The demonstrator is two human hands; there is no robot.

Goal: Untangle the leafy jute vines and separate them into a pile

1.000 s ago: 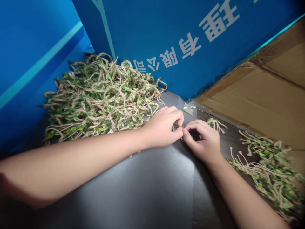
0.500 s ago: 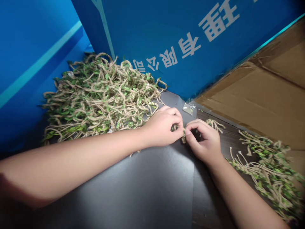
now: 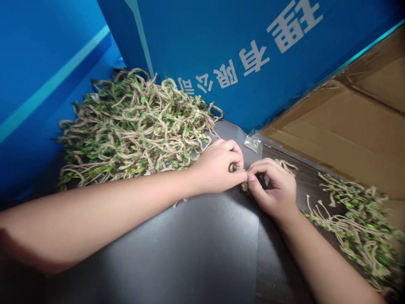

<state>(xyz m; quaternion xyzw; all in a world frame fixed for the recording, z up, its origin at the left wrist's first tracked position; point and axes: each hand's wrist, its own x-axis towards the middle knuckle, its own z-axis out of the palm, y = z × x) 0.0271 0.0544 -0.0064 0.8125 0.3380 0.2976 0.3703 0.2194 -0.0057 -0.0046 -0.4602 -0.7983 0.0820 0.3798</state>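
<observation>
A short piece of tan braided cord [image 3: 244,185] hangs between my two hands, mostly covered by fingers. My left hand [image 3: 223,166] is closed on it, thumb and fingers curled round. The fingertips of my right hand [image 3: 274,185] pinch at the same spot, touching my left fingertips. A big heap of tan cords with green leaves [image 3: 142,126] lies beyond my left forearm. To the right of my right hand is a smaller pile of leafy cords [image 3: 360,228], with loose pale ends pointing toward my wrist.
A small clear plastic packet [image 3: 252,143] lies just beyond my hands. The grey sheet [image 3: 177,249] covers part of the dark wooden surface [image 3: 272,270]. Blue panels [image 3: 196,38] with white characters stand behind, and brown cardboard [image 3: 348,131] is at the right.
My right hand has shifted slightly right, and its thumb and index finger have closed in by my left thumb, which now stretches further toward it. The piles look the same.
</observation>
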